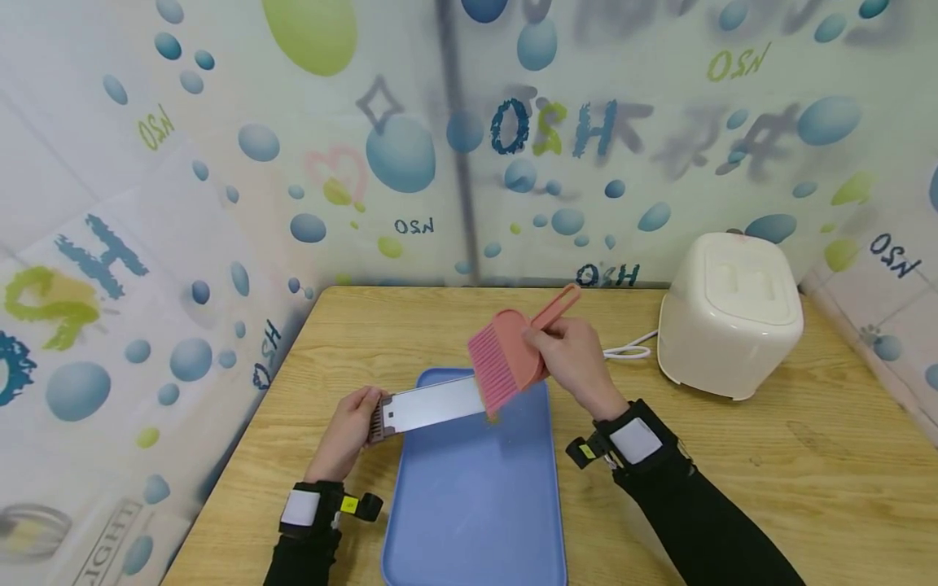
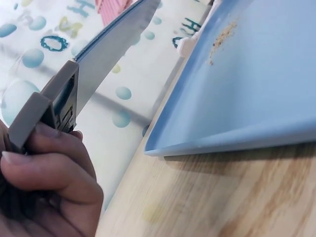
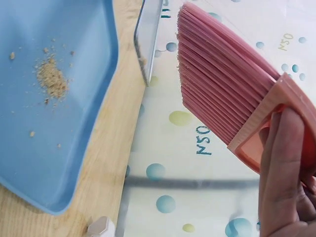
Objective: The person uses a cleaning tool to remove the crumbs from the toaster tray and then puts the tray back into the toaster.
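Note:
My left hand (image 1: pixel 346 435) grips the grey end of a long, shiny metal crumb tray (image 1: pixel 432 404), which slants up to the right above the blue tray (image 1: pixel 479 505). A pink brush (image 1: pixel 519 348) is held by its base in my right hand (image 1: pixel 579 358); its bristles overlap the crumb tray's far end in the head view. From the right wrist, the bristles (image 3: pixel 217 74) fan out to the left, with fingers laid over the brush's back. Tan crumbs (image 3: pixel 52 79) lie in a small heap inside the blue tray, with a few specks scattered around.
A cream toaster (image 1: pixel 733 317) with a covered top stands at the back right of the wooden table (image 1: pixel 806 480). Its white cord (image 1: pixel 626 352) lies coiled to its left. Patterned curtain (image 1: pixel 396 244) hangs along the table's back and left sides.

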### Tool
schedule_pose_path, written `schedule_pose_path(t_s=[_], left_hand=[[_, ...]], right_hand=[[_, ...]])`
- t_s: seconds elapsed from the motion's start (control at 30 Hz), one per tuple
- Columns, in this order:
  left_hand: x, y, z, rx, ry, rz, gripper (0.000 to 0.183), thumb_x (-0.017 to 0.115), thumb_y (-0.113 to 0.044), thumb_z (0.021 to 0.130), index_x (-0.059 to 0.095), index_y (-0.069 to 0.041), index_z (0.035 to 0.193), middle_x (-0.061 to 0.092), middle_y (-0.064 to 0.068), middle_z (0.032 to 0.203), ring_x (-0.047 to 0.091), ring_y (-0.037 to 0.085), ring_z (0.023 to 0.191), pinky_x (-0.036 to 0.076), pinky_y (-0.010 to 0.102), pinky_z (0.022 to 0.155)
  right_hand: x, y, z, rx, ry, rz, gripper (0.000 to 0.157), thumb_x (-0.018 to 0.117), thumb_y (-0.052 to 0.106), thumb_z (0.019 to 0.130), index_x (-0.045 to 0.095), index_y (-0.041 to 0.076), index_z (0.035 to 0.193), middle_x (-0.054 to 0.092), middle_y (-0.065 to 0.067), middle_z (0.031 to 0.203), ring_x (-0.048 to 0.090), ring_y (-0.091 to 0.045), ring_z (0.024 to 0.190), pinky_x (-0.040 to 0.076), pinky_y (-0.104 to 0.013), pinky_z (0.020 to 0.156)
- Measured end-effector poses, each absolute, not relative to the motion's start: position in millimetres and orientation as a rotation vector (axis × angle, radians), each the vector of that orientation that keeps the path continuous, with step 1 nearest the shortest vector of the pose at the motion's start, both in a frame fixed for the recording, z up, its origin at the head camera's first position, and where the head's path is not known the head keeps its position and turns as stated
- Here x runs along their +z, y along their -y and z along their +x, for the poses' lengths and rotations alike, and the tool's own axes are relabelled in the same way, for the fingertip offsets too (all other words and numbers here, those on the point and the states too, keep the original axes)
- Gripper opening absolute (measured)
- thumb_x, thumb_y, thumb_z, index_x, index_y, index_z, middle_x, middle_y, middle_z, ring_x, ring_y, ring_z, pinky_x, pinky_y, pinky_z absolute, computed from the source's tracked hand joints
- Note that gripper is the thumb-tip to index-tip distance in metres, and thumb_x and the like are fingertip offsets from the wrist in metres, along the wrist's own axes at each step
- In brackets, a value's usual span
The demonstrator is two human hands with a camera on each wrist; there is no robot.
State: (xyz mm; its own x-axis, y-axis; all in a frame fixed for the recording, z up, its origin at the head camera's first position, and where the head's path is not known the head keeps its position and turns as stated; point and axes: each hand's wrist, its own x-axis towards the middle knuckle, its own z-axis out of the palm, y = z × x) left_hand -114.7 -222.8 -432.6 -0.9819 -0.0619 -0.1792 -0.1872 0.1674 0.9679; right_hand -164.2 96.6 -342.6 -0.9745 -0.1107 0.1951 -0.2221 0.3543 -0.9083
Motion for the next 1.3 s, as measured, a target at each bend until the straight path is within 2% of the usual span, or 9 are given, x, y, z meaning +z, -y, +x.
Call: schedule_pose_path(t_s=[0.17,0.4,0.67,0.9,1.13,1.3], left_hand=[[-431.9,219.6,-116.5,1.953,-2.348,-0.228,0.034,0.033,-0.027,0.101,0.057,-0.003,0.102,0.050,0.012,0.080,0.045,0.019,0.057,0.033,0.025,0.044],[-432.1,216.1,-118.5,1.978,-2.332,-0.209,0.033,0.035,-0.027,0.101,0.058,-0.003,0.099,0.050,0.012,0.077,0.045,0.018,0.056,0.032,0.024,0.044],[-432.2,213.5,-119.9,1.980,-2.336,-0.185,0.033,0.035,-0.027,0.101,0.058,-0.003,0.099,0.050,0.012,0.076,0.044,0.018,0.054,0.031,0.025,0.042],[-430.6,209.8,-123.0,1.963,-2.338,-0.139,0.034,0.035,-0.030,0.100,0.057,-0.004,0.099,0.049,0.014,0.078,0.044,0.020,0.056,0.033,0.026,0.043],[-430.7,203.4,-123.8,2.021,-2.279,-0.065,0.035,0.036,-0.031,0.100,0.056,-0.003,0.096,0.047,0.012,0.071,0.040,0.018,0.051,0.030,0.026,0.041],[-429.8,202.1,-122.4,2.022,-2.272,-0.064,0.034,0.035,-0.031,0.101,0.056,-0.004,0.097,0.048,0.011,0.071,0.040,0.018,0.051,0.031,0.026,0.042]], right_hand=[[-334.0,-86.8,-162.9,1.716,2.486,0.343,0.026,0.059,0.030,0.089,0.068,0.006,0.088,0.064,-0.005,0.068,0.058,-0.019,0.055,0.048,-0.034,0.047],[-328.1,-66.5,-159.3,1.790,2.472,0.424,0.026,0.058,0.032,0.090,0.067,0.009,0.088,0.063,-0.005,0.068,0.058,-0.020,0.054,0.049,-0.046,0.051],[-329.7,-44.2,-154.2,1.810,2.476,0.538,0.024,0.057,0.029,0.091,0.068,0.008,0.088,0.064,-0.002,0.068,0.058,-0.018,0.053,0.047,-0.034,0.044],[-334.5,-23.9,-148.7,1.881,2.484,0.567,0.023,0.057,0.028,0.091,0.068,0.008,0.089,0.064,-0.001,0.068,0.059,-0.017,0.054,0.050,-0.035,0.048],[-342.9,-8.3,-143.4,1.864,2.511,0.622,0.025,0.055,0.029,0.092,0.067,0.008,0.090,0.062,0.000,0.065,0.058,-0.016,0.053,0.049,-0.034,0.046],[-349.3,-4.3,-141.6,1.840,2.535,0.609,0.026,0.055,0.031,0.092,0.067,0.008,0.089,0.061,0.000,0.064,0.057,-0.017,0.052,0.048,-0.033,0.045]])
